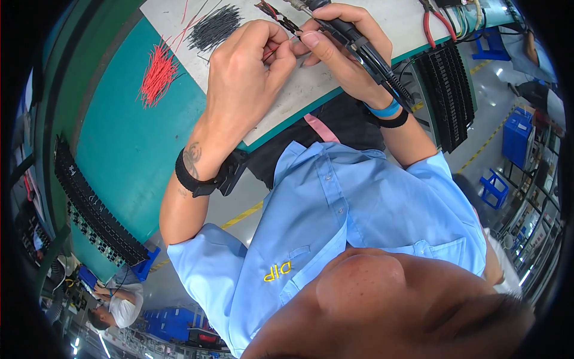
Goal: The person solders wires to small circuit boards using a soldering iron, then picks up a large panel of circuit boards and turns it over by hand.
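Observation:
My left hand (248,75) is closed in a pinch over the white board (185,60), with thin dark and red wire showing at its fingertips. Close beside it, my right hand (353,57) grips a soldering iron (339,27) with a black handle, its cord running back along the wrist. The right thumb and fingertips also meet near a narrow dark strip (287,23) with small parts. What exactly lies between the fingertips of both hands is partly hidden. Left of the hands lie a bundle of black wires (214,29) and a bundle of red wires (158,76).
Pliers with red handles (439,27) lie at the bench's far right. A black slotted rack (445,90) stands right of the bench, and another curved black rack (98,206) sits on the green mat (128,137) at left. A blue stool (494,188) and a co-worker (122,305) are farther off.

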### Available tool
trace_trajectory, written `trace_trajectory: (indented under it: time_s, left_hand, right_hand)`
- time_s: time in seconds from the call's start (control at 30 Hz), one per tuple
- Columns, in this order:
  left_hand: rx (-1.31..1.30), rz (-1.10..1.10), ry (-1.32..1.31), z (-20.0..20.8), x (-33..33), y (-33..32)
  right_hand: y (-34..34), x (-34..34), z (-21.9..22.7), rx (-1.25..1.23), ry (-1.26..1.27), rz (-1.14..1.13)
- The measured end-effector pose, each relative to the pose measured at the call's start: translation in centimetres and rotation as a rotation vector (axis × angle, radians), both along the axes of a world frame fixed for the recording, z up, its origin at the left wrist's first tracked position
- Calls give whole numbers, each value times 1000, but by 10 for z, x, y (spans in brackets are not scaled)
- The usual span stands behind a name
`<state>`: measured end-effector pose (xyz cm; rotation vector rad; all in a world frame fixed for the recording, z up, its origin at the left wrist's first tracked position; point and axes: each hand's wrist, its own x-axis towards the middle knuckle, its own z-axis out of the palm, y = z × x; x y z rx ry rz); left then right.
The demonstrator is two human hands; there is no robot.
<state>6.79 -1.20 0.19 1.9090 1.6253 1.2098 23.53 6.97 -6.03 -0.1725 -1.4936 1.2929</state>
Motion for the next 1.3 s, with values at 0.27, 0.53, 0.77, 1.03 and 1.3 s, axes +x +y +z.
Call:
trace_trajectory:
  time_s: [0.27, 0.53, 0.77, 1.03, 1.3]
  left_hand:
    - [10, 12, -32, -1, 0, -2]
    - [20, 10, -15, -2, -1, -2]
    - [22, 4, -20, 0, 0, -2]
    - [63, -11, -11, -3, -2, -1]
    - [75, 1, -24, -3, -3, -2]
  right_hand:
    - [7, -3, -14, 243, 117, 57]
    - [-28, 4, 32, -188, -119, -41]
    - [7, -5, -12, 245, 144, 70]
    - [-33, 8, 39, -389, -245, -107]
    - [-33, 7, 41, -345, -269, -144]
